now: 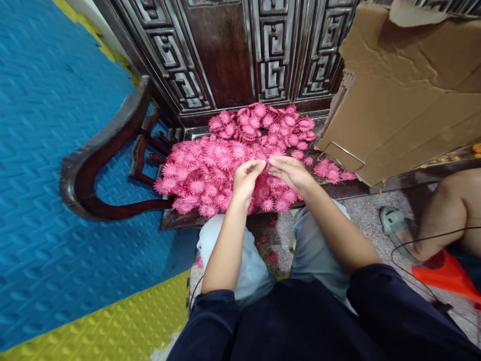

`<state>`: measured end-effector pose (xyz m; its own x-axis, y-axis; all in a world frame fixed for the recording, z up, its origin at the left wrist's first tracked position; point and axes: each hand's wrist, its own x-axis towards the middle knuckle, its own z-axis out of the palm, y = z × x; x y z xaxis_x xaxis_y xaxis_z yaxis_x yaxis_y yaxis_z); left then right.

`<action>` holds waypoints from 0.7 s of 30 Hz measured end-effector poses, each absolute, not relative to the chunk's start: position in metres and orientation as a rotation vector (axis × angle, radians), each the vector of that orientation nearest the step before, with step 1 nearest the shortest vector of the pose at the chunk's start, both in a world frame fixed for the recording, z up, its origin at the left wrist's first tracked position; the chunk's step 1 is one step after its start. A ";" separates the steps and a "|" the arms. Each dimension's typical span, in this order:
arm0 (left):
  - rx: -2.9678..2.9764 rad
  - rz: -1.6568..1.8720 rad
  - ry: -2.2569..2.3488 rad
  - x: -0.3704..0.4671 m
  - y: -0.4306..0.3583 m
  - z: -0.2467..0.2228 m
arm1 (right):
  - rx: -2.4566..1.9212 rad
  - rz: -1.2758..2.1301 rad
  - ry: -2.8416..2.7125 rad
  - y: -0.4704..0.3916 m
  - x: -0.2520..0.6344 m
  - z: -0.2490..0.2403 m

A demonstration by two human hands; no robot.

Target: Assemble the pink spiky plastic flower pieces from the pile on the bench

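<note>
Over a large heap of pink artificial flowers point(210, 170), my two hands meet with their fingertips close together. My left hand point(247, 179) is closed in a pinch, thumb against forefinger. My right hand point(291, 173) pinches too, its fingers fairly straight and pointing left. A pink flower point(266, 159) seems to be between the fingertips, though it blends into the heap behind and its edges are hard to make out. The flowers are flat, round and spiky-petalled, piled on a dark wooden bench point(180, 219).
A curved wooden armrest point(80, 175) stands left, over blue matting point(45, 175). A carved panel point(225, 55) rises behind the heap. At right are a cardboard box point(409, 95) and another person's leg point(447, 215). Several flowers point(273, 256) lie on the floor.
</note>
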<state>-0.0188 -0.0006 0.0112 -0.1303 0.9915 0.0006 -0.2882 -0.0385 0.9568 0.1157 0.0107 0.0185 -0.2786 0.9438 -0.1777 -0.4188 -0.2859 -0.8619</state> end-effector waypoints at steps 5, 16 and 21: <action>1.034 1.449 1.105 -0.019 0.000 0.009 | -0.875 1.747 -0.874 0.013 0.116 0.015; 1.105 1.435 1.168 -0.019 0.000 0.009 | -0.864 1.742 -0.885 0.012 0.115 0.017; 1.109 1.470 1.189 -0.019 -0.001 0.010 | -0.862 1.746 -0.896 0.010 0.115 0.018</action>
